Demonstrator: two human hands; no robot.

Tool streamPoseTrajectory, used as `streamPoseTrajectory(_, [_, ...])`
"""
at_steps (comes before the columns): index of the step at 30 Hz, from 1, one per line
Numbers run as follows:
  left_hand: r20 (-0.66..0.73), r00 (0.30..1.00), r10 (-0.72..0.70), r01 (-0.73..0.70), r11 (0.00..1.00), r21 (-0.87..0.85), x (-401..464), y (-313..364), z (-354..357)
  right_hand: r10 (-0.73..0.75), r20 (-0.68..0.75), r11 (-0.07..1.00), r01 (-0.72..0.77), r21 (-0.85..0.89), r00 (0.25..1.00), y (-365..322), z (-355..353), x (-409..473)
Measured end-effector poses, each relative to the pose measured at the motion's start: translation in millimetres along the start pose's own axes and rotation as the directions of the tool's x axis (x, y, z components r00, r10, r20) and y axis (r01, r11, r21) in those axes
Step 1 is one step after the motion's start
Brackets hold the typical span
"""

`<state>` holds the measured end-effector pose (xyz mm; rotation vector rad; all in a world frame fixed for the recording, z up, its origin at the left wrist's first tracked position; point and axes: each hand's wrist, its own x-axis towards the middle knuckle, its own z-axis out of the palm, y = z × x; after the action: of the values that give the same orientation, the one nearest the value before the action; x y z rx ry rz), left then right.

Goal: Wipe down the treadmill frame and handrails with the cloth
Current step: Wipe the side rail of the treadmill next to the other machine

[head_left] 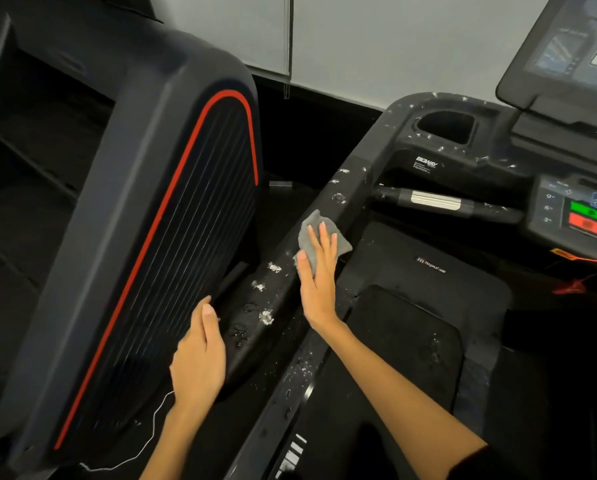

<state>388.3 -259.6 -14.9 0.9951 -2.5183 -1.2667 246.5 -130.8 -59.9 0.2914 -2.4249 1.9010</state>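
My right hand point(319, 271) lies flat on the grey cloth point(312, 237), fingers point(325, 237) straight and close together, pressing it onto the sloping left handrail point(352, 188) of the treadmill. The cloth sits about midway along that handrail, below the cup holder point(446, 128) and level with the short silver-banded grip bar point(435, 200) that branches off it.

My left hand point(200, 358) is further down the handrail and to its outer side, fingers loosely extended and holding nothing; it appears to touch the ribbed shroud of the neighbouring machine point(172, 237), though contact is hard to confirm at this angle.

White flecks point(266, 317) of residue dot the handrail both above and below the cloth, and continue up around the cup holder. I judge the wipe to be at an early stage.

Handling assessment: the cloth is small, light and limp. It will bunch under sideways drag unless kept pinned under a flat palm; for the rail's rounded edges, wrapping it over the fingers would serve better. The handrail is rigid and will take firm pressure.
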Motion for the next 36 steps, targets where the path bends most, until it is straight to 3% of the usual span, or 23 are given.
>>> streamPoseTrajectory(5, [-0.066,0.997,-0.037,0.024,0.983,-0.184,-3,2,2,-0.039,-0.032,0.999,0.040,0.025,0.999,-2,7,-5])
streamPoseTrajectory(8, [-0.091,0.993,-0.079,0.052,0.963,-0.265,-1,-1,3,-0.127,0.011,0.989,0.127,-0.072,0.992,-4,12,-15])
streamPoseTrajectory(14, [-0.091,0.995,-0.048,0.052,0.998,0.042,0,-4,4,-0.268,0.105,0.921,0.286,-0.263,0.958,-11,24,-43])
streamPoseTrajectory(21, [-0.097,0.995,0.038,-0.033,0.998,0.055,-6,-4,5,-0.375,0.288,0.875,0.439,-0.203,0.881,-25,26,-89])
streamPoseTrajectory(25, [-0.123,0.991,0.050,-0.070,0.984,-0.167,-8,-2,0,-0.441,0.437,0.834,0.538,-0.123,0.784,-14,9,-115])
streamPoseTrajectory(29, [-0.100,0.995,0.030,-0.040,0.994,-0.100,-6,-4,2,-0.504,0.591,0.682,0.711,-0.175,0.629,2,-16,-93])
streamPoseTrajectory(31, [-0.084,0.994,0.067,-0.067,0.998,0.003,-6,-5,2,-0.481,0.596,0.670,0.708,-0.224,0.644,3,-23,-75])
streamPoseTrajectory(36, [-0.042,0.993,0.113,-0.105,0.981,0.161,-3,-9,4,-0.394,0.459,0.751,0.567,-0.339,0.796,-8,-30,-29])
